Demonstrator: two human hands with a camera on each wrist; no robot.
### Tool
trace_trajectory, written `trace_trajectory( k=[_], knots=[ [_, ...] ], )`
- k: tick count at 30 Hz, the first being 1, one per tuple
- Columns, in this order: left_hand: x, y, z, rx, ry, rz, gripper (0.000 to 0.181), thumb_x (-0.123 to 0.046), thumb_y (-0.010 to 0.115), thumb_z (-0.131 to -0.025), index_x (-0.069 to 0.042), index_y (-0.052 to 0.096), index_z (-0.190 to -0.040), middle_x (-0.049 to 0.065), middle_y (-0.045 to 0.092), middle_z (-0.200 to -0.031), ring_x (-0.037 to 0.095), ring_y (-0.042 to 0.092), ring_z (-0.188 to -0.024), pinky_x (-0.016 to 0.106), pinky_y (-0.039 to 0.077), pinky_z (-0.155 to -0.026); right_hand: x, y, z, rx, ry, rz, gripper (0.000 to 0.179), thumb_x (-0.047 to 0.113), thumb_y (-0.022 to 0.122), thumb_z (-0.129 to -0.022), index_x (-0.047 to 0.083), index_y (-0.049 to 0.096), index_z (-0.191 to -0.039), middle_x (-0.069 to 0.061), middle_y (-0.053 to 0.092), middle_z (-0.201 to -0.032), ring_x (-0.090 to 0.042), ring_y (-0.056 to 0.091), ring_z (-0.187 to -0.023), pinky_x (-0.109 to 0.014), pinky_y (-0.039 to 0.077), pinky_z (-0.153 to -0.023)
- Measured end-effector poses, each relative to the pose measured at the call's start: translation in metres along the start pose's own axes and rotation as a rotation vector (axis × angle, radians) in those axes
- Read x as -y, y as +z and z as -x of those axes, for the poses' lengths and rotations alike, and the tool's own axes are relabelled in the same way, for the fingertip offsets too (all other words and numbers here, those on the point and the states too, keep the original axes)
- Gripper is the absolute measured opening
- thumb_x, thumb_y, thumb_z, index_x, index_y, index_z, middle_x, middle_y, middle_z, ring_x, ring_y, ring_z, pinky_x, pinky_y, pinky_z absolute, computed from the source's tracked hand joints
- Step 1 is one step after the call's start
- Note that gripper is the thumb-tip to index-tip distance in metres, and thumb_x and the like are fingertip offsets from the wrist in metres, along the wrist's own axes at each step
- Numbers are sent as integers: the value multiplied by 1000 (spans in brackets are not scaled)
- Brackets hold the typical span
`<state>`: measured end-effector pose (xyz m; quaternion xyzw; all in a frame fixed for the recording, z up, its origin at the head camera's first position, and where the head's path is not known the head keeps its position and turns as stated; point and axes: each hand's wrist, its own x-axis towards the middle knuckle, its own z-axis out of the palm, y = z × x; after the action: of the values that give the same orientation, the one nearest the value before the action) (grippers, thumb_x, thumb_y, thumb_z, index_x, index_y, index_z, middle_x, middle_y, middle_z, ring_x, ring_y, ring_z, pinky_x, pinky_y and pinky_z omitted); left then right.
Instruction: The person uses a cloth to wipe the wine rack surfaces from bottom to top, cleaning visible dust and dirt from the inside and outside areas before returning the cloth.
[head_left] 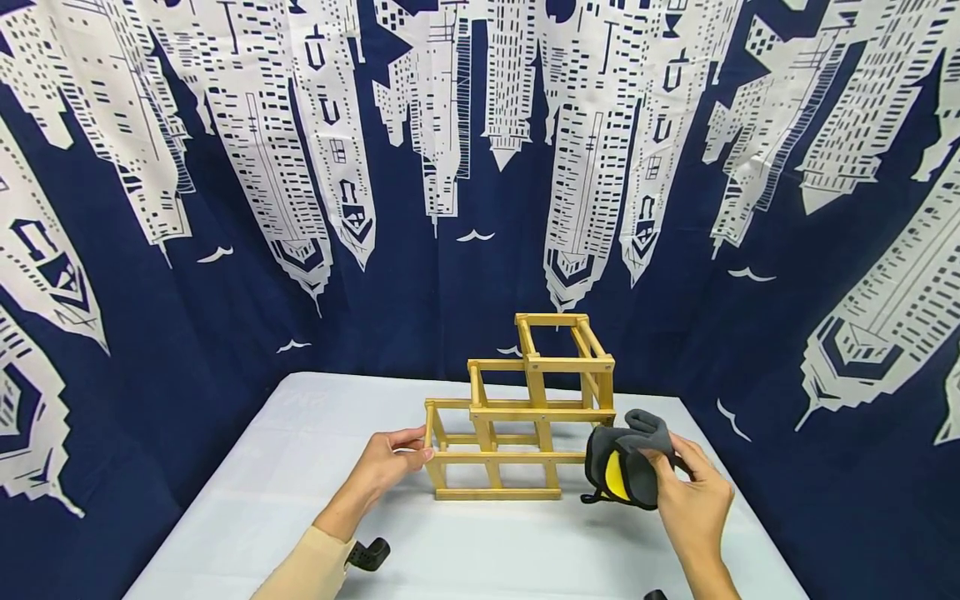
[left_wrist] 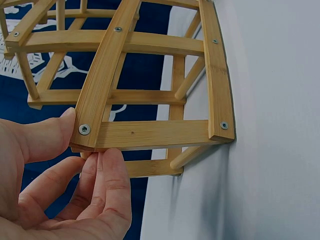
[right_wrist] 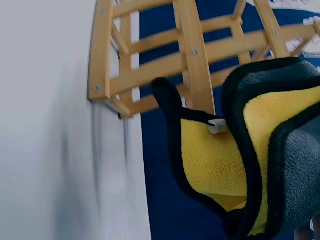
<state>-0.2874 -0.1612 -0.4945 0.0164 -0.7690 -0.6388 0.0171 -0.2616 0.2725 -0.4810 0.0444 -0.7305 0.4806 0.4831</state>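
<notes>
Before the right end of a stepped wooden rack (head_left: 543,414), a folded cloth (head_left: 628,462) is held up over the white surface (head_left: 525,542). It is grey on one face and yellow on the other, with black edging. The right wrist view shows a black loop (right_wrist: 167,95) at one corner and, close by, a small pale tag (right_wrist: 218,126). The cloth hides part of the rack's right side; whether the two touch, I cannot tell.

The right hand (head_left: 696,496) has its grip closed on the cloth, pinching the gathered upper edge between thumb and fingers.

The rack stands upright on the surface, its open frames of light wood rising in three steps toward the right, with metal screws at the joints. At its left end, the left hand (head_left: 386,462) grips the upper corner of the lowest step, thumb on one side of the wood and fingers on the other.

A beige sleeve (head_left: 303,571) covers the left forearm, and a black device (head_left: 369,554) sits at that wrist. Behind the surface and to both sides hangs a navy backdrop (head_left: 450,292), printed with white upside-down towers and small white birds.
</notes>
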Motion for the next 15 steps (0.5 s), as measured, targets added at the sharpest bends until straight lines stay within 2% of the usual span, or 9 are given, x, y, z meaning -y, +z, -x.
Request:
trace_trajectory(
  k=[2,4,6,8,11,13,15],
  knots=[
    [0,0,0,2,0,1,53,-6,90,-98,3,76,-149,16,83,-121,13,81,-99,27,65,-85,-6,-1,-5,-9,33,0,31,-13,96,-87,-2,91,-115,41,74,-105,18,72,-98,0,55,-88],
    [0,0,0,7,-1,5,54,-6,90,-99,4,75,-150,16,83,-121,13,82,-100,27,66,-86,-10,3,-10,3,67,-1,29,-11,96,-88,-1,91,-115,38,75,-104,18,72,-98,0,56,-87],
    [0,-1,0,5,1,4,54,-6,90,-99,4,75,-150,16,83,-121,12,81,-99,27,66,-86,-14,10,-14,42,96,-2,28,-8,96,-90,1,91,-116,27,80,-105,18,72,-98,-1,56,-87],
    [0,-2,0,-2,0,7,54,-5,89,-98,4,76,-149,16,82,-121,12,80,-98,27,66,-87,-18,19,-15,98,110,10,29,-3,97,-92,3,91,-119,10,87,-109,19,71,-98,-1,56,-87],
    [0,-2,0,-9,5,7,53,-4,89,-98,5,76,-149,17,83,-121,12,80,-97,28,67,-87,-23,32,-13,189,90,51,35,3,99,-93,4,89,-126,-13,89,-118,25,65,-100,1,55,-88],
    [0,-1,0,0,4,4,53,-4,89,-99,5,75,-149,17,83,-121,12,81,-98,28,68,-88,-25,36,-10,220,58,79,40,5,99,-93,4,88,-131,-18,89,-122,28,61,-103,2,53,-88],
    [-1,0,-1,13,8,-5,53,-4,89,-99,5,75,-150,17,83,-121,12,82,-99,28,67,-87,-27,39,-8,223,12,95,42,3,100,-92,3,87,-132,-17,89,-122,29,59,-107,3,51,-90]
  ],
)
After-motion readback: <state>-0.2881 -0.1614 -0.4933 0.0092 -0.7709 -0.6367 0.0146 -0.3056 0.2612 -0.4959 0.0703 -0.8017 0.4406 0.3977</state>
